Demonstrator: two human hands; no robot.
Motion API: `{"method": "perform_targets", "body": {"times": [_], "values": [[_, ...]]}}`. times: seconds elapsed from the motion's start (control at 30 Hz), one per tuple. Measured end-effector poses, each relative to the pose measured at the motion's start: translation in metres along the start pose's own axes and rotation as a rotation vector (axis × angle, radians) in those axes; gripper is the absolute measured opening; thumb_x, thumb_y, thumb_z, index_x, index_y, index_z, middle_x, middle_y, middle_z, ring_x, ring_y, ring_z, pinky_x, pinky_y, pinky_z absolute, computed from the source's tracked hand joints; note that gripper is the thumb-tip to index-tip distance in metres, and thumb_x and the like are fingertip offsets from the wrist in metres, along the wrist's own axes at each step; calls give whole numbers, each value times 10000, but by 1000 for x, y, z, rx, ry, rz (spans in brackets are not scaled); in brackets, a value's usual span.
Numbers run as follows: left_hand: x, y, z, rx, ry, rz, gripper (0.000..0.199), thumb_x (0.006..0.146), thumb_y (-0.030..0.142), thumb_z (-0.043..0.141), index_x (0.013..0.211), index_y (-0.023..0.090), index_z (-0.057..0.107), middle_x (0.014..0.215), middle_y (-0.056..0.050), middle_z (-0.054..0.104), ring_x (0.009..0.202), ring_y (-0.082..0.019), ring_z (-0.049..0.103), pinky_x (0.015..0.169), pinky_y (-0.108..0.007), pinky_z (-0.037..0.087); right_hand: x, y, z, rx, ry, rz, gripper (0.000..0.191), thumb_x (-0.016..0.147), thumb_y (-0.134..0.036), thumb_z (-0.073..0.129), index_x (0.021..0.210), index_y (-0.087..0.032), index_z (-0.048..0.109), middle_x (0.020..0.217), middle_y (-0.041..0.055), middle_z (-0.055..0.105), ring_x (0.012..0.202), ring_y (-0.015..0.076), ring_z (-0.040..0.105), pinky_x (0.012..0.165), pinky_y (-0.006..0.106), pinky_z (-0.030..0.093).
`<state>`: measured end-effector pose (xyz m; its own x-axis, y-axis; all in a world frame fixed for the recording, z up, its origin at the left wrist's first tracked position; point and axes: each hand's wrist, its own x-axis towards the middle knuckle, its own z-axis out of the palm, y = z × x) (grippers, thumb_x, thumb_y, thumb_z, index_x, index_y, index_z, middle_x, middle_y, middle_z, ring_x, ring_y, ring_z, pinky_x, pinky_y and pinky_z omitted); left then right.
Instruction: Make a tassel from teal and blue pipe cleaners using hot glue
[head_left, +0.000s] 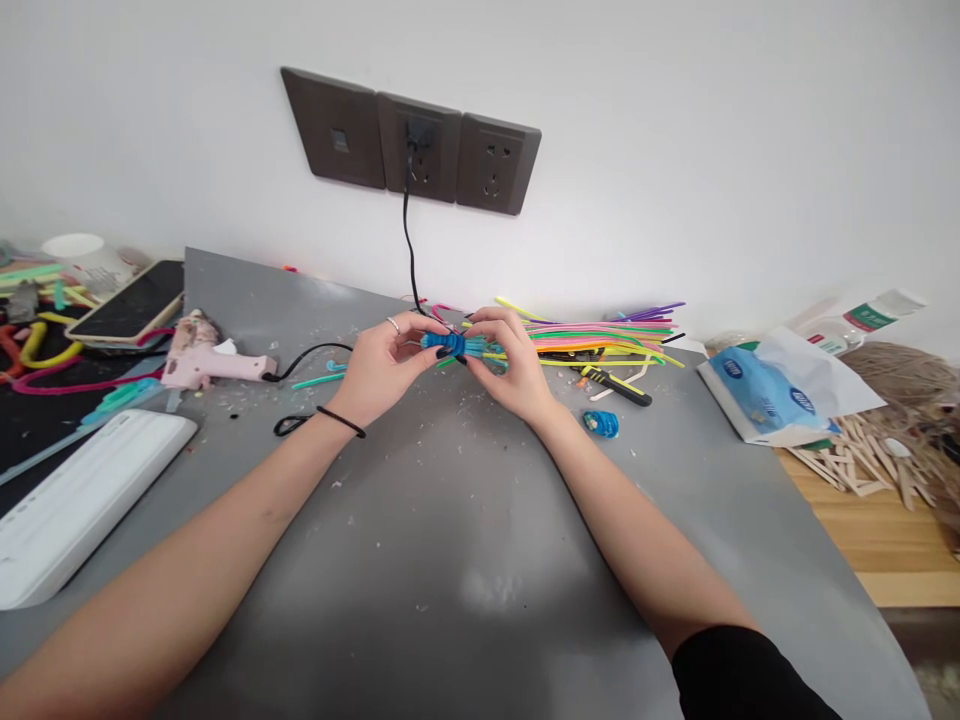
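Over the grey tabletop (pixel 442 560), both hands pinch a small blue bundle (pixel 452 344) that looks like pipe cleaners, with a darker blue band around its middle. My left hand (pixel 384 365), with a ring and a black wrist band, grips the bundle's left end between thumb and fingers. At the lighter right end is my right hand (pixel 514 365), its thumb and fingers closed on it. Part of the bundle is hidden by the fingers. Just beyond the right hand lie multicoloured pipe cleaners (pixel 611 335). A small blue wrapped piece (pixel 601 424) rests near the right wrist.
A pink glue gun (pixel 217 366) lies left, its cord near my hand. Beside it are a phone (pixel 131 302) and a white oblong device (pixel 97 500). A yellow-black handled tool (pixel 619 386), a tissue pack (pixel 769 385) and wooden sticks (pixel 847 460) sit right. Wall sockets (pixel 420 148) are ahead.
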<state>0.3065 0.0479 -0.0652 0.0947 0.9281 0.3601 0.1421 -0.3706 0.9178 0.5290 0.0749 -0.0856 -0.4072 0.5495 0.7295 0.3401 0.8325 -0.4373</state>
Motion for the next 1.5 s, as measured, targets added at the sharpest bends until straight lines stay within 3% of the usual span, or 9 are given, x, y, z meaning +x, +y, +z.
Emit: {"method": "perform_targets", "body": {"times": [0.23, 0.43, 0.57, 0.8, 1.03, 1.27, 1.5], "values": [[1, -1, 0, -30, 4, -14, 386, 794, 504, 911, 995, 201, 784, 1077, -108, 826, 961, -257, 762, 920, -460, 699, 0, -2, 1, -4, -2, 17, 221, 1018, -209, 627, 1234, -251, 606, 1320, 139, 671, 1293, 288, 649, 1067, 494, 577], [1, -2, 0, -21, 1, -16, 400, 796, 514, 908, 995, 191, 780, 1106, -124, 824, 998, -269, 761, 915, -446, 692, -2, -2, 4, 47, 26, 56, 438, 1020, -230, 650, 1430, -236, 499, 1390, 153, 658, 1197, 252, 680, 936, 406, 618], [2, -4, -1, -15, 7, -10, 363, 805, 477, 891, 1003, 194, 777, 1098, -116, 822, 997, -265, 756, 934, -454, 686, -1, -2, 4, 40, -2, 77, 381, 1018, -233, 645, 1383, -236, 537, 1381, 149, 668, 1210, 253, 679, 957, 420, 626], [2, -8, -1, 56, 44, 17, 270, 831, 374, 812, 1039, 203, 789, 1116, -112, 816, 1062, -280, 759, 1003, -473, 661, -4, 9, 7, 363, -34, 321, 443, 1052, -442, 662, 1434, -254, 539, 1445, 161, 683, 1241, 245, 721, 1015, 426, 653], [3, -7, -2, 123, 7, 88, 226, 879, 303, 745, 1084, 214, 779, 1182, -113, 814, 1109, -281, 772, 1067, -479, 648, -4, 14, 8, 416, -61, 425, 447, 1039, -571, 652, 1323, -232, 715, 1363, 133, 771, 1185, 251, 763, 1060, 441, 644], [1, -9, 0, 93, 28, 124, 353, 908, 282, 737, 1251, 205, 695, 1379, -154, 752, 1176, -259, 765, 1057, -439, 654, -2, 6, 7, 522, -88, 525, 435, 981, -574, 728, 1210, -211, 800, 1229, 104, 823, 1062, 244, 779, 992, 420, 656], [2, -9, -1, 99, 34, 89, 383, 897, 305, 750, 1263, 204, 704, 1368, -150, 750, 1128, -254, 774, 1061, -448, 662, 1, 4, 8, 665, -100, 646, 475, 889, -620, 832, 1138, -214, 830, 1124, 73, 843, 885, 209, 783, 879, 391, 693]]}}
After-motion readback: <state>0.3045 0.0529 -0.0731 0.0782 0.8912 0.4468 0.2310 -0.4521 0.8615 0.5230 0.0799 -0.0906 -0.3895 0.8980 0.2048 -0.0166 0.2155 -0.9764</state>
